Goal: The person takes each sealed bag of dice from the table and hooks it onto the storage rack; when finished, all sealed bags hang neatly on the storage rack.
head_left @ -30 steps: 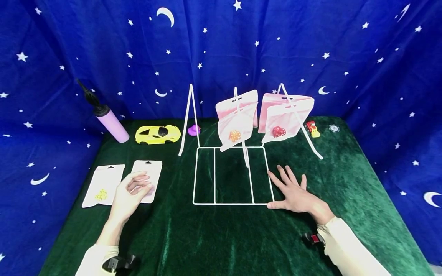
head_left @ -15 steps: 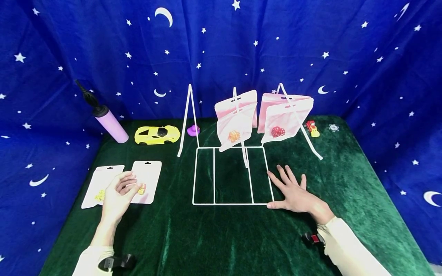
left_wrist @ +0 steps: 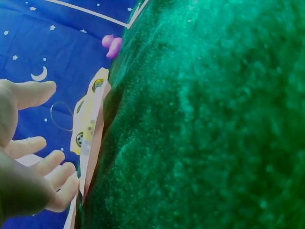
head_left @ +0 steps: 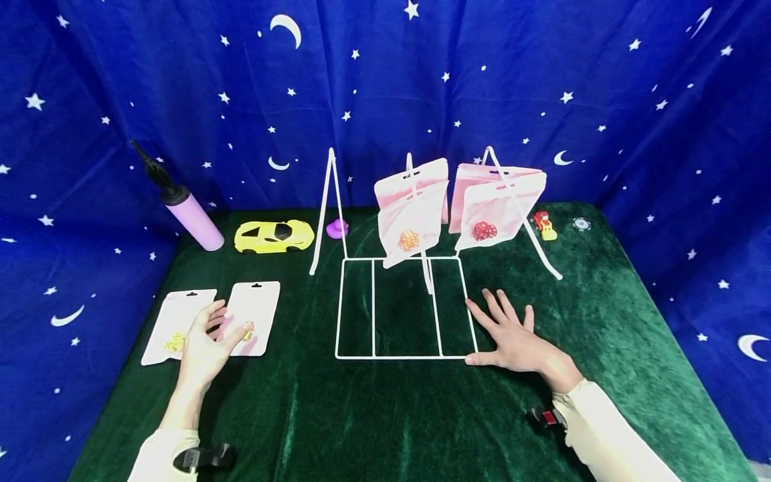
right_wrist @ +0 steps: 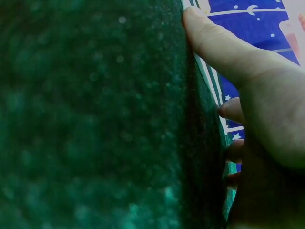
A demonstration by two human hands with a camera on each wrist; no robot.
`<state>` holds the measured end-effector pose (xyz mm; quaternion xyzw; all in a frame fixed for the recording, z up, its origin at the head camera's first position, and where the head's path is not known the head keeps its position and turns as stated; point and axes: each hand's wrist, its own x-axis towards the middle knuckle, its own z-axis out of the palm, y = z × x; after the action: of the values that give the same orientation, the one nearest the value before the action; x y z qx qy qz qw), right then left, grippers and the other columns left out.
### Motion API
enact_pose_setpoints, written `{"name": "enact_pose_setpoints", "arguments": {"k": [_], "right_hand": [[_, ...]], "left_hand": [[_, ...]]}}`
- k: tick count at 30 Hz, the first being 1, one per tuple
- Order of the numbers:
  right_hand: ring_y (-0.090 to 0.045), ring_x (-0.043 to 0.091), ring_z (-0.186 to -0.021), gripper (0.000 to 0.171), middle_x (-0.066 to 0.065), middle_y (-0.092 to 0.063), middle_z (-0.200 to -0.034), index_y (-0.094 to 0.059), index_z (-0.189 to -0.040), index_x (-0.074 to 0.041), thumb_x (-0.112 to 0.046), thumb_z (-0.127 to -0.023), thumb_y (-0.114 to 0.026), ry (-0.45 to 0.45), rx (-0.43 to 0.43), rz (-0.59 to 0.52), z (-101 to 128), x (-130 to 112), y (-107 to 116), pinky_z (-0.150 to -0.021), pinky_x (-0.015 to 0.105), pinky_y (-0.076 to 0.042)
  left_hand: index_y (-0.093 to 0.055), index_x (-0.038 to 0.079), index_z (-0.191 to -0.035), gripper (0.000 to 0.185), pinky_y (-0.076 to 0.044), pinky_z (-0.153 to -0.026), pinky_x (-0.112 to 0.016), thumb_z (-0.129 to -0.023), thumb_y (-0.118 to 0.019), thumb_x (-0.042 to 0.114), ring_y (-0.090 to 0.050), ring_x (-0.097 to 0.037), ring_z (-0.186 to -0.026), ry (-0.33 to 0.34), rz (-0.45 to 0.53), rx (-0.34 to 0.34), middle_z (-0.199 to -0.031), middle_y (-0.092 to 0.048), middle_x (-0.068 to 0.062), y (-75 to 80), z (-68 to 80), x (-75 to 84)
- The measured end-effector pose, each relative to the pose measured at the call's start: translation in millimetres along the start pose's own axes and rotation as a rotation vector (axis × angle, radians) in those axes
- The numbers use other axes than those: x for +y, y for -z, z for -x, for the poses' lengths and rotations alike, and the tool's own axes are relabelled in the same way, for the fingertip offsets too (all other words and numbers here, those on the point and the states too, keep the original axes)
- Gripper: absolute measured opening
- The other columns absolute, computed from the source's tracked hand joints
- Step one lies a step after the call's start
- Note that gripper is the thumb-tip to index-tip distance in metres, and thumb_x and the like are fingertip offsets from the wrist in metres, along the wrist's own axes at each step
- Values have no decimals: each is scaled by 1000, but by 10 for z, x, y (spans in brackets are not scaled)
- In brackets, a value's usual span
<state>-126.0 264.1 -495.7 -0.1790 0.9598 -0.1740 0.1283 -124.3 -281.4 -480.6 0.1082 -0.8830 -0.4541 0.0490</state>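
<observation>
Two flat white pouches lie at the left of the table: the left pouch (head_left: 171, 321) holds a yellow die, the right pouch (head_left: 259, 304) an orange one. My left hand (head_left: 224, 323) hovers over their near edges with its fingers spread, holding nothing; in the left wrist view the left hand (left_wrist: 33, 157) is open beside the right pouch (left_wrist: 93, 143). My right hand (head_left: 512, 335) lies flat on the cloth, its thumb against the front right corner of the white wire rack (head_left: 373, 304). Two pouches hang on the rack, one pouch (head_left: 415, 214) with an orange die, the other pouch (head_left: 500, 207) with a red die.
At the back stand a pink pump bottle (head_left: 189, 214), a yellow toy car (head_left: 274, 235), a purple duck (head_left: 337, 228), a small red toy (head_left: 545, 225) and a chip (head_left: 581, 223). Green velvet (head_left: 385, 415) covers the table; blue starry cloth walls it on three sides.
My left hand has slid left and toward me off the right pouch, uncovering its orange die, and its fingers have spread. The right hand has not moved.
</observation>
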Motion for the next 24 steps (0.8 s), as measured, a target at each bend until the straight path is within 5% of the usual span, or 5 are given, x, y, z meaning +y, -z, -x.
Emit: {"name": "enact_pose_setpoints", "arguments": {"k": [9,24], "right_hand": [[2,49,-146,105,23,-6,-162,-19,-157,-25,-74,-76,-63,2,-4,-3,0,7,0,-98,82,0],[3,48,-146,106,23,-5,-162,-18,-157,-25,-74,-75,-62,1,-7,-5,-4,7,-2,-98,82,1]], "left_hand": [[-34,-1,-147,89,-37,-104,-56,-81,-79,37,-43,-43,-129,51,-89,-24,-142,-42,-27,14,-26,-22],[-13,-7,-152,110,-34,-102,-59,-82,-71,56,-41,-45,-127,216,-213,-194,-146,-36,-32,74,-136,-25]]}}
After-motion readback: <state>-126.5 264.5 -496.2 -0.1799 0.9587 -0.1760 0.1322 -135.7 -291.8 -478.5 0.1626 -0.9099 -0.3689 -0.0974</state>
